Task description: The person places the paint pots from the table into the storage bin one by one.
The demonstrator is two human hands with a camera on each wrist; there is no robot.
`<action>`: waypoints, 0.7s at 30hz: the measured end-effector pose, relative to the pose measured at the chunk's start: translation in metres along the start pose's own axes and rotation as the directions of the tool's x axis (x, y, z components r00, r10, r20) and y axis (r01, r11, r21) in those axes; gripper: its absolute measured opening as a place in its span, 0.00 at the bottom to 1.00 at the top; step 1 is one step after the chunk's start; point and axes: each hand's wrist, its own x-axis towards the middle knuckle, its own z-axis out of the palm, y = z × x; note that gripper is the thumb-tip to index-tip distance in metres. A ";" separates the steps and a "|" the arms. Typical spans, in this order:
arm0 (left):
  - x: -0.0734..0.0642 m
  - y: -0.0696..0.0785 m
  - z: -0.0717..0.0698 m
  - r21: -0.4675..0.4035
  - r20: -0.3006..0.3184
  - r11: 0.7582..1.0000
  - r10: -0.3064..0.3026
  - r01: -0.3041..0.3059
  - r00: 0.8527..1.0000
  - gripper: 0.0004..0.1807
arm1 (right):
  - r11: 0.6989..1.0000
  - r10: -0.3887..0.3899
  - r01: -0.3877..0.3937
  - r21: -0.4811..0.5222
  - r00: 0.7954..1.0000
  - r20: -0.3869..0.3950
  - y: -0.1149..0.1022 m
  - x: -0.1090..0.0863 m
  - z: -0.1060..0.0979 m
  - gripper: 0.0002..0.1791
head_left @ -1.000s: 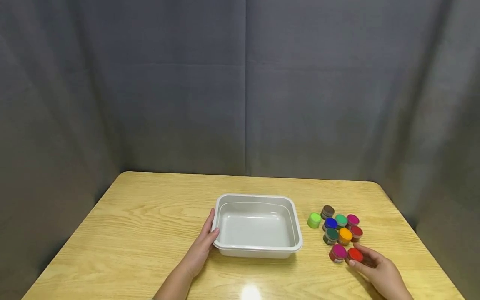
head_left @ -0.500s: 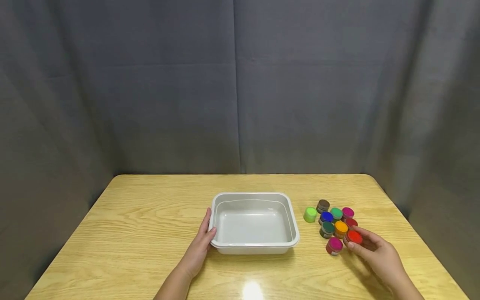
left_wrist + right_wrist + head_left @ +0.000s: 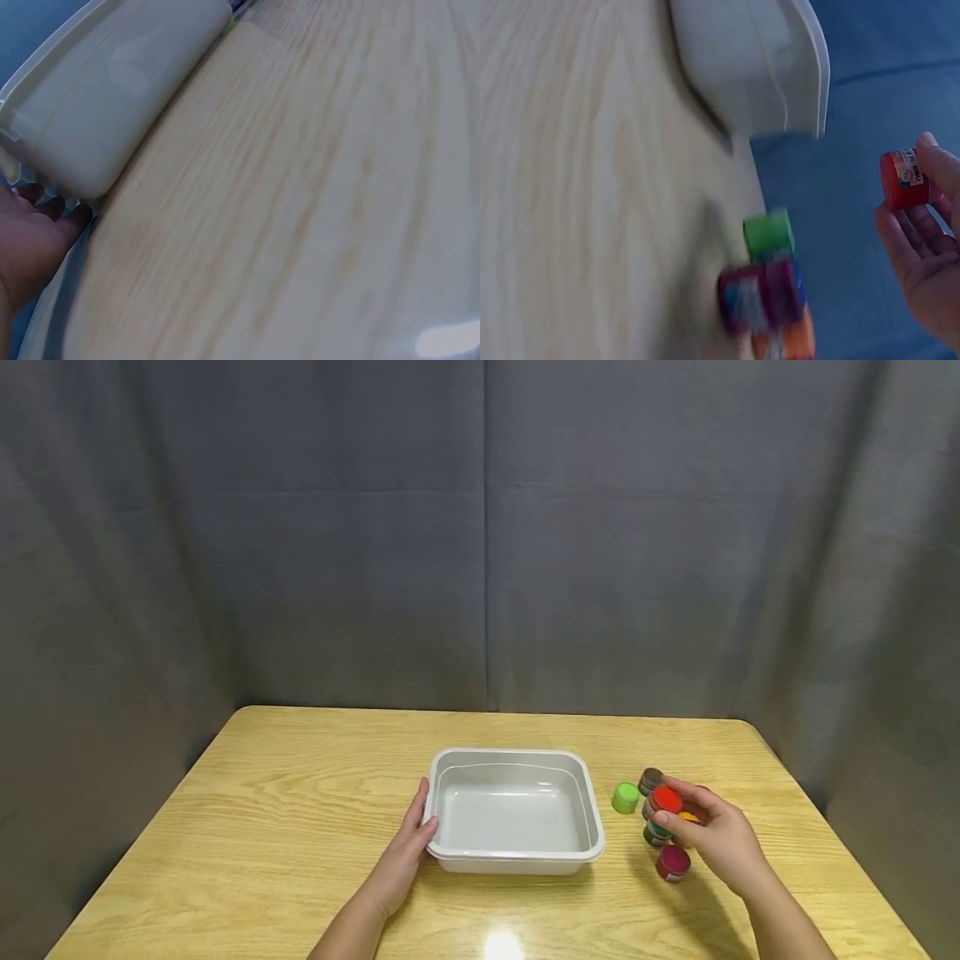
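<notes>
Between thumb and fingers, my right hand pinches a small red paint jar, held up above the other jars; the right wrist view shows its label. My left hand grips the left side of a white plastic basin, thumb over the rim, fingers along the outer wall. Below and around the right hand stand a light green jar, a dark brown jar, a dark green jar, an orange jar and a magenta jar. Other jars are hidden behind the hand.
The wooden table carries the basin in its middle and the jars to the right. Grey curtains hang behind the table and on both sides.
My right hand has lifted the red jar off the table and carried it left and away from me, over the other jars. The left hand stays on the basin.
</notes>
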 end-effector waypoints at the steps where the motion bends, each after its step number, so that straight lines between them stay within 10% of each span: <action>1: 0.001 0.000 0.001 -0.004 0.006 1.000 0.000 0.000 1.000 0.36 | 1.000 -0.013 0.013 0.013 1.000 0.008 -0.005 0.002 0.003 0.38; 21: -0.003 0.000 0.005 -0.001 -0.021 1.000 0.021 -0.021 1.000 0.35 | 0.982 -0.112 0.084 0.171 0.981 0.159 -0.066 0.040 0.076 0.34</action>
